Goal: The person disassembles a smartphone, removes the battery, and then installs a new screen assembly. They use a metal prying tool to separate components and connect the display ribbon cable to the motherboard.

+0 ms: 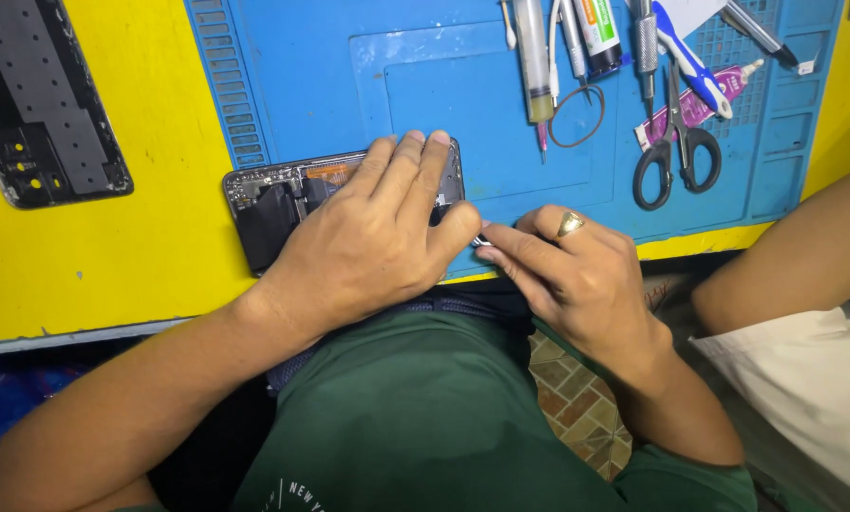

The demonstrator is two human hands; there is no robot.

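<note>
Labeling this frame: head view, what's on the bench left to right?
Detached phone back panel → opened phone under left hand → right hand → black-handled scissors → another person's forearm.

opened phone [273,204] on mat [349,85] | scissors [676,152] far right | second phone [41,100] far left

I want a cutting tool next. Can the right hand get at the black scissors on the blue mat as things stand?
Probably yes: the scissors lie uncovered just beyond the right hand, nothing between them.
</note>
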